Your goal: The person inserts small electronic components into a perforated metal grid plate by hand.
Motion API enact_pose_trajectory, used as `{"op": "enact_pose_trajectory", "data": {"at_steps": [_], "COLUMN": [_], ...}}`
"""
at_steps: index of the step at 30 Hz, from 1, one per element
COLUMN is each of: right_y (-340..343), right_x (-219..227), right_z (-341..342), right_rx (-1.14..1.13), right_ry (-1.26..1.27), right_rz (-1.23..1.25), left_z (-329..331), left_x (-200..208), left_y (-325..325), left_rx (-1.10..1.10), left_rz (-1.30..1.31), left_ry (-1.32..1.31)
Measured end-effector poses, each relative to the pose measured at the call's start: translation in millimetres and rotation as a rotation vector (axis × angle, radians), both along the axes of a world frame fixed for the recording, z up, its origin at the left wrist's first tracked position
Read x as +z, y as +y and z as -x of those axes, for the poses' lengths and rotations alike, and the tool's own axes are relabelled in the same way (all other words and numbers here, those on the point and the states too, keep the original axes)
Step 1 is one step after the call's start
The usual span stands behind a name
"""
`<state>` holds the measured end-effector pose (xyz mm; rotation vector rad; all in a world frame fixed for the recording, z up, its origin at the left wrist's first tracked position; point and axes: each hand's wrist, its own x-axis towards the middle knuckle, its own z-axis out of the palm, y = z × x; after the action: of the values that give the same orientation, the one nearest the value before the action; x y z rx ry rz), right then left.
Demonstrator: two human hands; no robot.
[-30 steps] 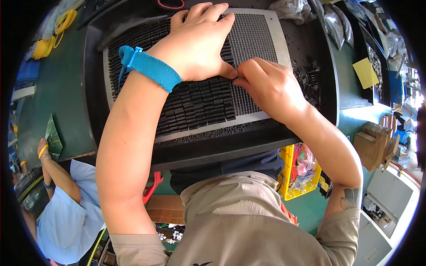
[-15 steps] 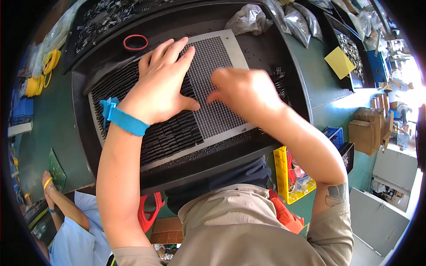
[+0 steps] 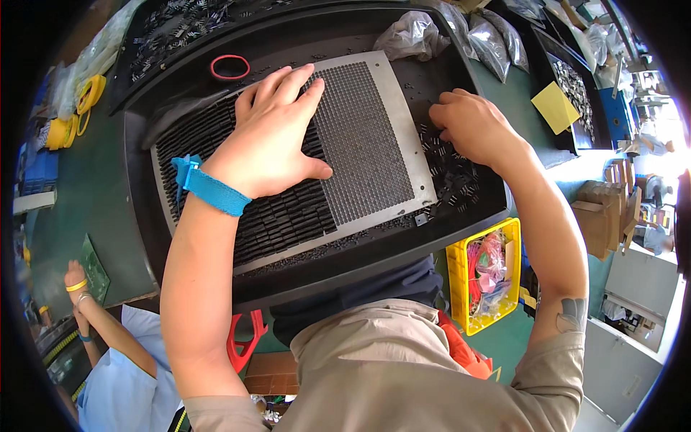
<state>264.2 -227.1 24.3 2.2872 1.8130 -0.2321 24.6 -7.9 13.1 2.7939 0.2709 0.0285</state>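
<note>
A metal grid plate (image 3: 360, 144) with many small holes lies in a black tray (image 3: 137, 216). Its left part is filled with rows of small black parts (image 3: 281, 219). My left hand (image 3: 270, 140), a blue strap on its wrist, lies flat on the plate with fingers spread. My right hand (image 3: 468, 126) is off the plate's right edge, fingers curled down onto a heap of loose small black parts (image 3: 461, 180) in the tray. Whether it grips any of them I cannot see.
A red ring (image 3: 230, 68) lies at the tray's back. Clear bags of parts (image 3: 414, 36) sit behind the plate, and a yellow pad (image 3: 556, 106) to the right. A yellow crate (image 3: 486, 273) stands below the bench. Another person's arm (image 3: 93, 317) is at lower left.
My right hand has moved off the grid plate to the loose parts at the right. The view has shifted so the plate sits lower; my left hand stays flat on it.
</note>
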Motion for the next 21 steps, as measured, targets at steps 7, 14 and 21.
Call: {"op": "enact_pose_trajectory", "data": {"at_steps": [7, 14, 21], "right_y": [5, -3, 11], "right_x": [30, 25, -5], "right_z": [6, 50, 105], "right_rx": [-0.532, -0.375, 0.155], "right_ry": [0.817, 1.149, 0.694], "right_rz": [-0.191, -0.25, -0.536], "left_z": [3, 2, 1], "left_x": [2, 0, -7], "left_y": [-1, -1, 3], "left_rx": [0.04, 0.039, 0.057], "left_rz": [-0.006, -0.025, -0.059], "left_ry": [0.041, 0.033, 0.03]}}
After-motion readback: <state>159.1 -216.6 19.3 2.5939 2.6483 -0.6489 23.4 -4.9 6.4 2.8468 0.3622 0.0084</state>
